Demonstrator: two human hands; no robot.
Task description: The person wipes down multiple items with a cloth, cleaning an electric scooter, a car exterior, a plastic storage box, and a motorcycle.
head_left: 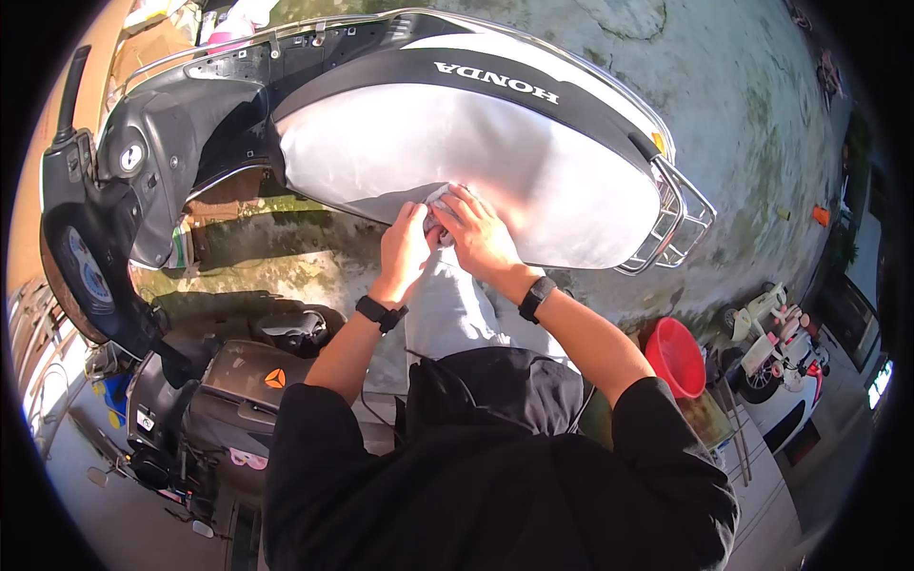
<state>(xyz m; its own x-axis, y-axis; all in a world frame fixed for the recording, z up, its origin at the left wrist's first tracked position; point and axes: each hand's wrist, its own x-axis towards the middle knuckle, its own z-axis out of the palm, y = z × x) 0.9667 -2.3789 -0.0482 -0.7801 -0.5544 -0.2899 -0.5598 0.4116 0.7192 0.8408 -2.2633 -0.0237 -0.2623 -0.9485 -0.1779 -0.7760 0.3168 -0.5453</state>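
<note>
A scooter seat (571, 181), pale and shiny on top with a black side lettered HONDA, lies across the upper middle. At its near edge, both hands meet around a small crumpled cloth (440, 202), whitish with darker marks. My left hand (407, 246) is closed on the cloth's left side. My right hand (481, 236) has its bent fingers pressed over the cloth from the right. Part of the cloth is hidden under the fingers. Each wrist wears a black band or watch.
The scooter's handlebar (86, 257) is at the far left and its metal rear rack (681, 214) at the right. Below left stands another dark scooter (252, 376). A red basin (675, 358) and a pink-and-white toy vehicle (776, 343) are at the lower right.
</note>
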